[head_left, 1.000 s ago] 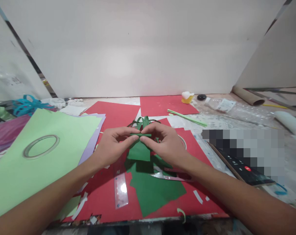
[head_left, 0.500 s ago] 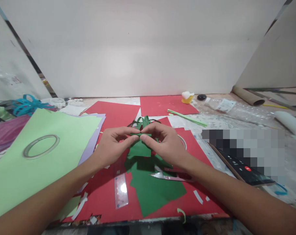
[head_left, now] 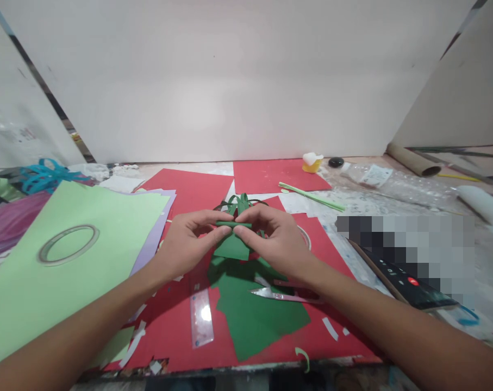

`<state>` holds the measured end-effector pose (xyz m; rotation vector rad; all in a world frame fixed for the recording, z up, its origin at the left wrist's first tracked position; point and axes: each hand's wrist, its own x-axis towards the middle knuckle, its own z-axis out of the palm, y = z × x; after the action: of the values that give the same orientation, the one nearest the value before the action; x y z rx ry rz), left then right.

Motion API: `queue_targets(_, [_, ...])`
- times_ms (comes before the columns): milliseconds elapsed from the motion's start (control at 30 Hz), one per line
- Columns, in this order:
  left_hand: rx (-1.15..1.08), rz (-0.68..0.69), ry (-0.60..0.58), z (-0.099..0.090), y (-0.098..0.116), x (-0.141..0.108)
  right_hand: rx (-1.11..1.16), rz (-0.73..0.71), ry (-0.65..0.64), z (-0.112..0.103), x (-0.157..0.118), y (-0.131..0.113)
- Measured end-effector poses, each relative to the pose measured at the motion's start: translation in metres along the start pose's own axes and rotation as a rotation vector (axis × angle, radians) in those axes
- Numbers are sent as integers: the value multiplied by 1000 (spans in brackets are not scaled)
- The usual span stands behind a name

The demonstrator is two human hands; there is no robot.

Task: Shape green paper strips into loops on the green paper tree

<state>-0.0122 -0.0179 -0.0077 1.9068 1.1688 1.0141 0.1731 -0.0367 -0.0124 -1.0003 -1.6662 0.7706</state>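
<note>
While unlabelled, green paper [head_left: 232, 245] occupies both hands.

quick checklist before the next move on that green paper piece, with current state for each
1. Both hands on the piece: left hand and right hand pinch the green paper piece at its rolled top edge: ok.
2. Piece lifted off the green sheet below: ok.
3. Cut strips behind the fingers free, not crushed: ok.
4. Scissors lying flat under the right wrist, blades away from skin: cannot tell.
5. Ruler apart from the hands: ok.
6. Tape ring lying on the light green paper: ok.
</note>
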Motion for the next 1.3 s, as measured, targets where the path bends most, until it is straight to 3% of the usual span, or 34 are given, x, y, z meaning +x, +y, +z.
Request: queue_targets(1300, [-114,-38,36,0,6,-1,53,46,11,-1,0,1])
